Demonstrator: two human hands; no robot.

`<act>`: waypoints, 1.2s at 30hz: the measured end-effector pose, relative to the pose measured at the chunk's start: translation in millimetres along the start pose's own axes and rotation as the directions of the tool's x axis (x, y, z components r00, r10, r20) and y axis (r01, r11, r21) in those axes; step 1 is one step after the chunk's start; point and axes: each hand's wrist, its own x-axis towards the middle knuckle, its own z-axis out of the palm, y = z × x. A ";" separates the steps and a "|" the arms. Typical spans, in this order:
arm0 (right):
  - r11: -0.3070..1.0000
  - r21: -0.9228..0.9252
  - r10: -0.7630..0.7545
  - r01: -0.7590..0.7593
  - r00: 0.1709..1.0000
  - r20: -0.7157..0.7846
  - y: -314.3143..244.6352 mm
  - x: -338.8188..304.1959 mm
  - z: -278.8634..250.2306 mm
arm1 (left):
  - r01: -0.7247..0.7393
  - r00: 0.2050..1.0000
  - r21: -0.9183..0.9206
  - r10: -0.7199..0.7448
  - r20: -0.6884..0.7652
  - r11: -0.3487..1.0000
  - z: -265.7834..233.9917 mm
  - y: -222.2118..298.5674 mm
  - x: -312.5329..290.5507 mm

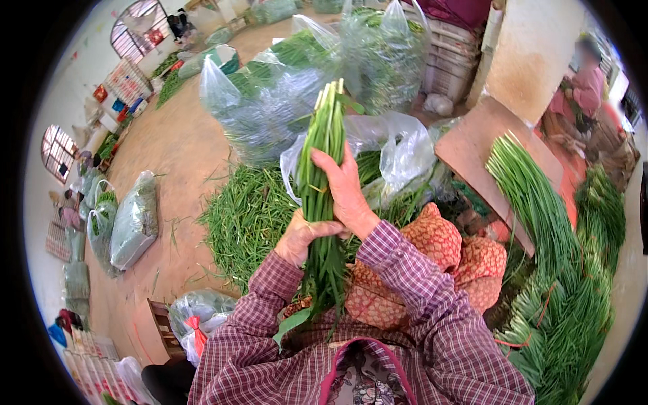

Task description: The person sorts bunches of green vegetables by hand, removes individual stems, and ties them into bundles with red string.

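Note:
Upright in front of me is a bunch of long green leafy stalks (322, 145), pale cut ends at the top and dark leaves hanging toward my lap. My right hand (345, 192) is closed round its middle from the right side. Lower down, my left hand (300, 237) grips the same bunch, its thumb laid across the front; some of its fingers are hidden behind the stalks. Below and beyond the bunch, a heap of loose green cuttings (246, 223) covers the floor.
Big clear bags of greens (270, 101) stand ahead. At my right, a brown board (520, 155) bears a long-leaved bundle (530, 182), beside a pile of tied bundles (563, 324). Filled bags (135, 219) sit on the left floor. Another person (584, 91) sits at far right.

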 end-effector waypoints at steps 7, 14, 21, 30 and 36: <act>0.909 -0.379 -0.160 0.172 0.985 0.064 -34.6 23.2 -30.0 | -0.154 0.977 0.206 0.181 -0.115 0.966 -25.4 11.4 2.6; 0.805 -0.538 -0.242 0.249 0.967 0.084 -56.6 41.8 -45.0 | -0.129 0.964 0.348 0.200 -0.176 0.929 -52.1 17.2 0.0; 0.770 -0.605 -0.288 0.200 0.956 -0.051 -67.3 27.4 -31.6 | -0.189 0.918 0.501 0.334 -0.216 0.844 -79.2 16.0 -1.4; 0.112 -0.908 -0.558 0.405 0.781 0.280 -55.8 46.9 -58.7 | -0.115 0.759 0.953 0.644 -0.097 0.279 -103.7 19.7 2.3; 0.172 -0.940 -0.533 0.294 0.830 0.162 -89.8 36.7 -88.7 | 0.098 0.700 0.993 0.705 -0.119 0.070 -91.1 41.9 -14.5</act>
